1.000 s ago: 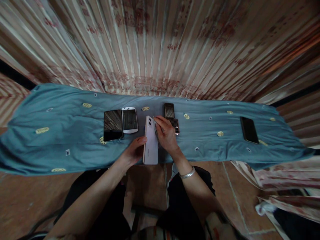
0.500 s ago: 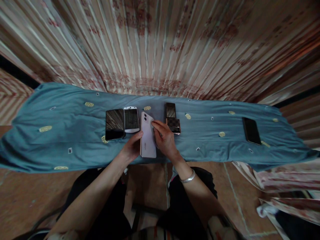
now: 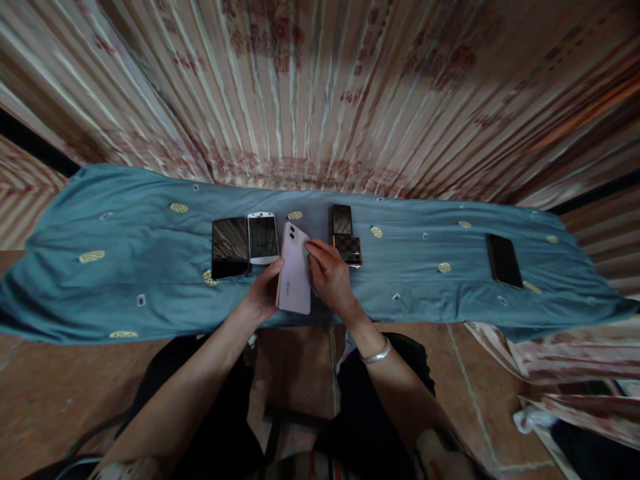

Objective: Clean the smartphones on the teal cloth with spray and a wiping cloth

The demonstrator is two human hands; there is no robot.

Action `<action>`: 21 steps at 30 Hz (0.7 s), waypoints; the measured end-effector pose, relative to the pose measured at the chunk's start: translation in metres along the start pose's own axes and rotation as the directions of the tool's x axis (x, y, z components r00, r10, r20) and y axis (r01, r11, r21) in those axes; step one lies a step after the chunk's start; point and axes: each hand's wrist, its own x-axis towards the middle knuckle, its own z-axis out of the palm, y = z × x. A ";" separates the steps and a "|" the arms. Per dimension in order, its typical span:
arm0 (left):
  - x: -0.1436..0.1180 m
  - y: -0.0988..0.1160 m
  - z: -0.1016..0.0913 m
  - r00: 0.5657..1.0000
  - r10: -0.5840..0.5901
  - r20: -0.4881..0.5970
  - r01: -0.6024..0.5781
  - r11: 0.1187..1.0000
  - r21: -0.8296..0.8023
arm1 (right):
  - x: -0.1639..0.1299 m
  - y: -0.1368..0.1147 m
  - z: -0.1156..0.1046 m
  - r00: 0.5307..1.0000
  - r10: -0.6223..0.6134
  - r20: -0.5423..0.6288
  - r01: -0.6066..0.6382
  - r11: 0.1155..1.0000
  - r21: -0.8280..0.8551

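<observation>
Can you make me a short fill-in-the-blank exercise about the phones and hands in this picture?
1. Both hands, left hand and right hand, hold the pale phone with its ____ side facing up.
2. The table is covered with a ____ cloth.
3. A silver ____ sits on the right wrist.
4. The black phone lying alone is far to the ____ of the hands.

Missing words: back; blue; bracelet; right
</observation>
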 end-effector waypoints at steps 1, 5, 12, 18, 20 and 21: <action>-0.001 -0.001 0.002 1.000 -0.009 0.003 0.009 1.000 0.001 | 0.001 0.001 -0.001 1.000 0.002 -0.001 -0.002 1.000 -0.001; -0.003 -0.007 0.007 0.997 -0.073 0.022 0.073 0.997 0.025 | 0.005 0.006 -0.004 1.000 0.018 -0.010 -0.018 1.000 -0.003; -0.001 -0.003 0.006 0.999 -0.014 -0.036 0.014 1.000 -0.001 | 0.001 -0.003 -0.001 1.000 -0.025 -0.003 0.025 1.000 -0.017; 0.003 0.001 0.002 0.995 -0.003 -0.104 0.001 1.000 -0.016 | -0.007 -0.010 0.001 0.998 -0.045 0.037 0.044 0.999 0.011; 0.005 0.001 0.001 0.992 0.019 -0.122 -0.022 0.999 -0.025 | -0.009 -0.012 0.001 0.997 -0.059 0.057 0.057 0.998 0.024; 0.006 0.000 0.001 0.991 0.028 -0.129 -0.031 0.999 -0.027 | -0.010 -0.012 0.000 0.996 -0.068 0.062 0.066 0.997 0.028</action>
